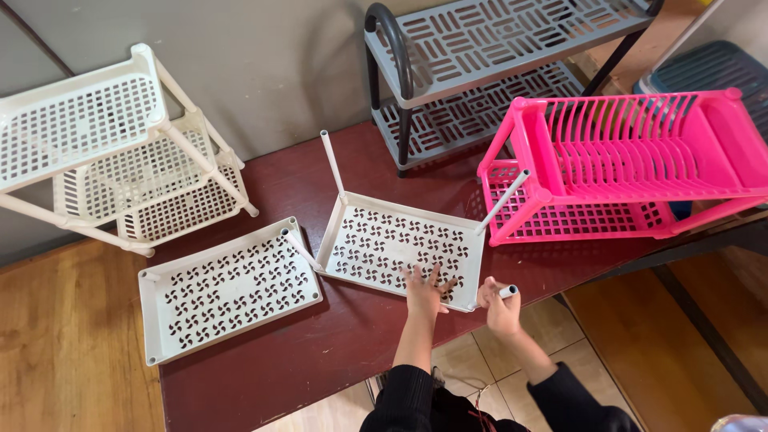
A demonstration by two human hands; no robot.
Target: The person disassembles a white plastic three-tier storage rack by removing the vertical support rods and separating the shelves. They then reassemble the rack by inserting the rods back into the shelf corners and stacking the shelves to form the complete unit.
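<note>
While the left hand [422,292] is pressing flat, fingers spread, on the white perforated plastic shelf tray [400,244] to steady it on the dark red table [320,344], the right hand [501,308] is gripping a white tube leg [507,291], fingers wrapped around it, at the tray's near corner; three legs are already standing in other corners.

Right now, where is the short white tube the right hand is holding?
In the head view, the white tube sits in the right hand, at the near right corner of the middle white tray, below the pink rack.
</note>
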